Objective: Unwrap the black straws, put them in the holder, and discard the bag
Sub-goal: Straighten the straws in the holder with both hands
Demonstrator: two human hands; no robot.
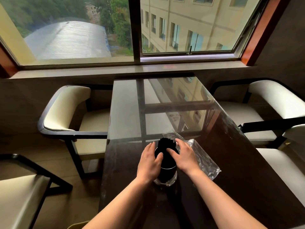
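Two hands, left (149, 160) and right (183, 155), cup our holder (166, 169), fingers loose on the light, stiff straws (165, 143). Next we pinch the thin, crinkly bag (203, 158) anywhere.

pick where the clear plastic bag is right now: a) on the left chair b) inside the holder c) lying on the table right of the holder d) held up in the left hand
c: the empty clear bag lies flat on the table just right of the holder, beyond the right hand, while the black straws already stand in the holder.
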